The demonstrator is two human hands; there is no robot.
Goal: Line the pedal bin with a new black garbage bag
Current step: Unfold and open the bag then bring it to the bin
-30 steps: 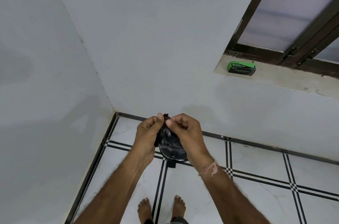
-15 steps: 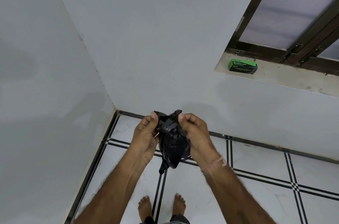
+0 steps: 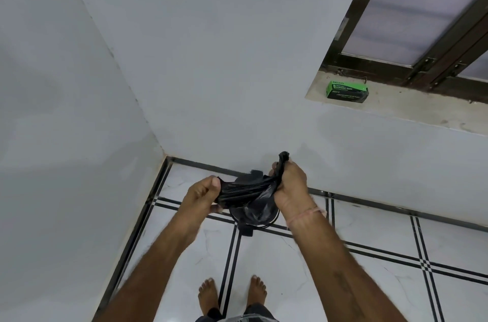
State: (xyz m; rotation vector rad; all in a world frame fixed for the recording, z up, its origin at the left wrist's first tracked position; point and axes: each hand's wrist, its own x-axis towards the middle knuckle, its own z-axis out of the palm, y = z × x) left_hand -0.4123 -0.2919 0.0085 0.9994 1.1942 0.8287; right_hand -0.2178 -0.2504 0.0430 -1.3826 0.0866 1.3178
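Note:
A crumpled black garbage bag (image 3: 245,192) is stretched between my two hands at chest height, above the floor corner. My left hand (image 3: 202,196) pinches its left end with thumb and fingers. My right hand (image 3: 290,184) is closed around the right end, and a twisted tip of the bag sticks up above that fist. Directly below the bag, the pedal bin (image 3: 264,224) is mostly hidden; only a dark rim arc and its small black pedal (image 3: 247,232) show on the tiles.
White walls meet in a corner just beyond the bin. A green box of garbage bags (image 3: 347,89) lies on the window sill (image 3: 412,107) at upper right. My bare feet (image 3: 232,295) stand on white tiles with black lines.
My hands have drawn apart, the right one going right and up, and the bunched bag has been pulled out into a longer strip between them.

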